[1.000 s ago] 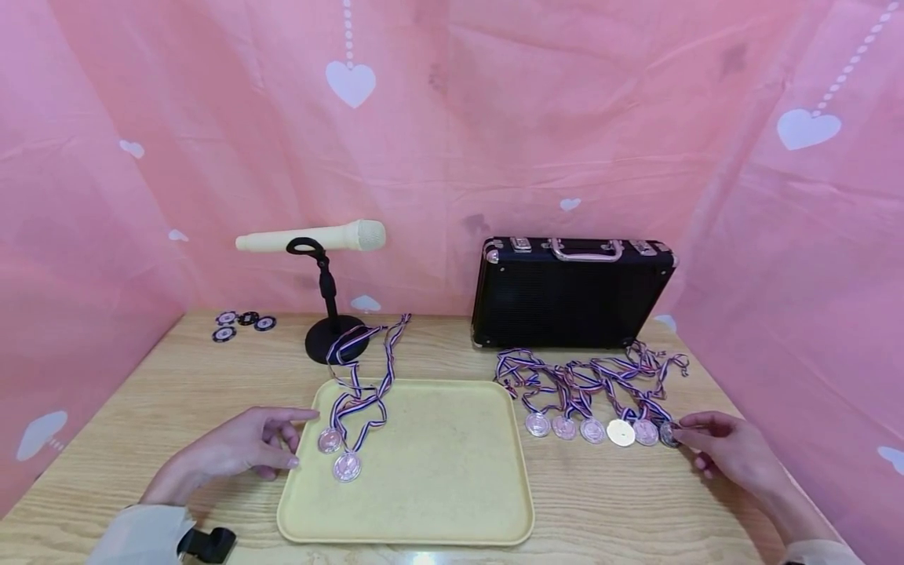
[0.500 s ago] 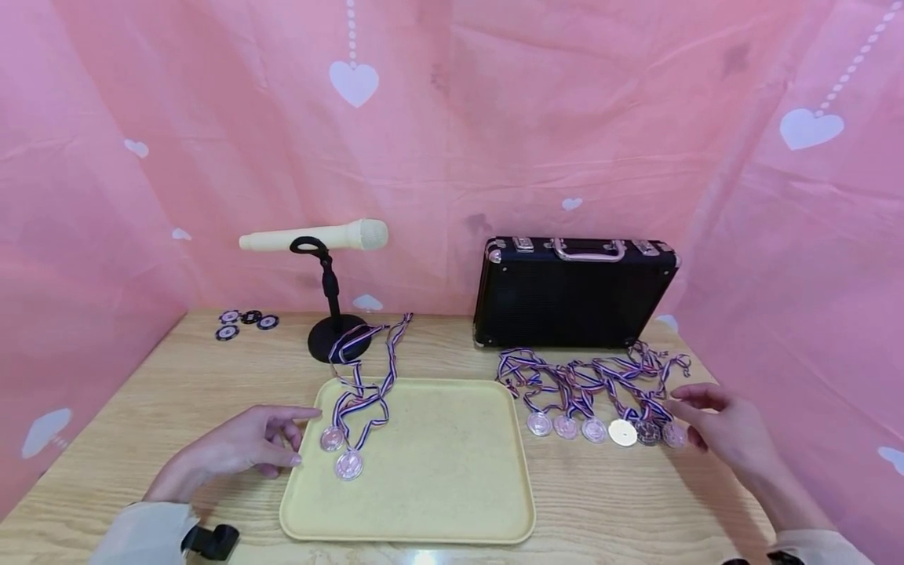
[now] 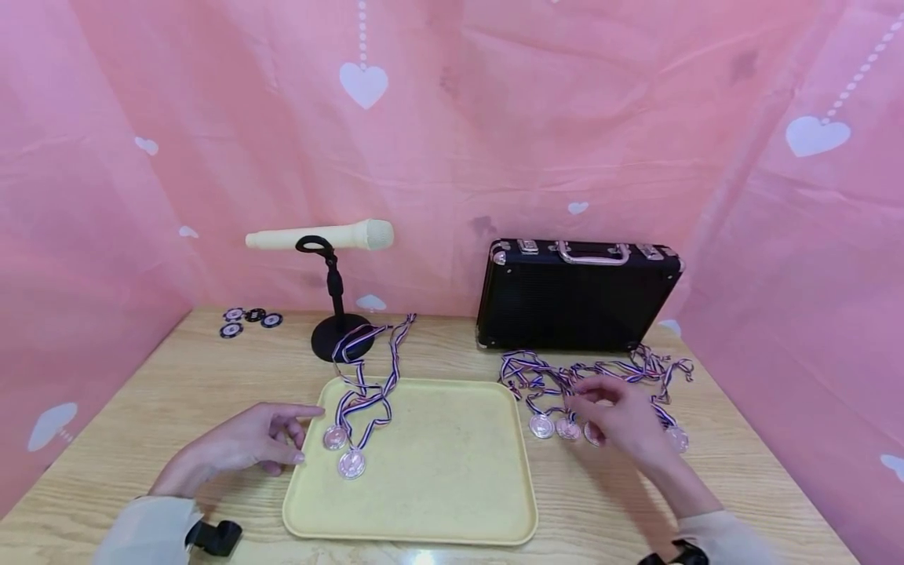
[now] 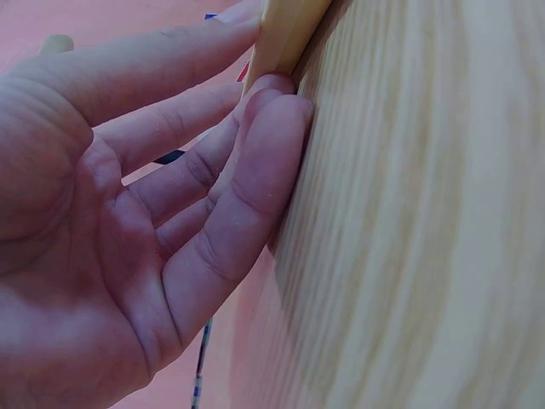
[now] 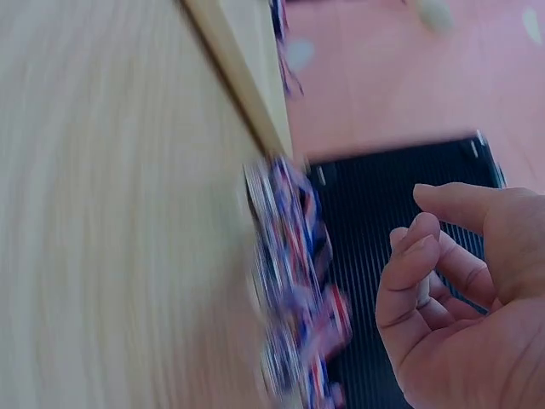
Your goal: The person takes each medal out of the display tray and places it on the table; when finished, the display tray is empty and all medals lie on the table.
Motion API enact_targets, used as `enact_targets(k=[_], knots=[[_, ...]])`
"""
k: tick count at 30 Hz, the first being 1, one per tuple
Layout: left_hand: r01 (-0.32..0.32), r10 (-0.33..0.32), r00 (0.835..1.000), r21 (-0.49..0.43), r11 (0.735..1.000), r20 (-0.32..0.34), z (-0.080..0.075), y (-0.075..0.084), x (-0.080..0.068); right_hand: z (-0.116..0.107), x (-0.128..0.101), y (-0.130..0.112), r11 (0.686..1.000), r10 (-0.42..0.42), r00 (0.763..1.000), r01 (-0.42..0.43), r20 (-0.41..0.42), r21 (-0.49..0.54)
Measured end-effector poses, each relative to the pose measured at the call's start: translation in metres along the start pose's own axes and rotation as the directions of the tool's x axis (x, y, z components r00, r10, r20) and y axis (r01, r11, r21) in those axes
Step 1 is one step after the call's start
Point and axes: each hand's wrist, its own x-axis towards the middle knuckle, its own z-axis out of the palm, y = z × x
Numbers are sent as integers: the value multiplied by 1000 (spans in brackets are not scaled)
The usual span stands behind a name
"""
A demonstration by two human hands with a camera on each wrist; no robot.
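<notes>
My left hand (image 3: 243,443) rests at the left edge of the cream tray (image 3: 452,486), index finger extended and fingertips at its rim (image 4: 277,38). Two medals (image 3: 351,464) lie on the left part of the tray, their striped ribbons (image 3: 394,353) trailing over its far rim. My right hand (image 3: 621,416) hovers over a row of medals (image 3: 541,426) right of the tray, fingers loosely bent with nothing between them. It hides the middle of the row; the rightmost medal (image 3: 676,439) shows beyond it. Tangled ribbons (image 5: 298,247) of red, white and blue appear blurred in the right wrist view.
A black case (image 3: 579,302) with a metal handle stands behind the ribbons. At the back left, a cream microphone (image 3: 321,237) sits on a black stand (image 3: 339,337). Several poker chips (image 3: 255,315) lie farther left. Pink cloth with hearts (image 3: 438,157) surrounds the wooden table (image 3: 176,377).
My right hand has left the rightmost medal, lifting and moving left over the middle of the row. The left hand stays at the tray's edge.
</notes>
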Motion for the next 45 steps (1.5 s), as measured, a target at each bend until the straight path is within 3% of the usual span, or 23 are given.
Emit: enact_targets(k=[12,20,30,36,39,45], knots=[[-11,11,1000,-12,1000,7,1,-1,-1,126,2,-48,996,-38,973,18,228,87],[-32,32,999,-14,999,2,2,-1,1,182,2,-70,996,-57,932,30,357,81],[2,-3,1000,-50,999,-11,1,1,-2,223,-8,-89,998,-16,899,-12,438,60],[-21,21,1000,-40,999,0,1,3,-1,236,-14,-94,999,13,915,4,403,-40],[-50,51,999,-25,998,8,0,0,0,242,-15,-94,995,-14,928,49,373,-85],[-35,35,999,-20,999,-1,0,-2,0,246,-16,-95,968,-68,944,141,324,-209]])
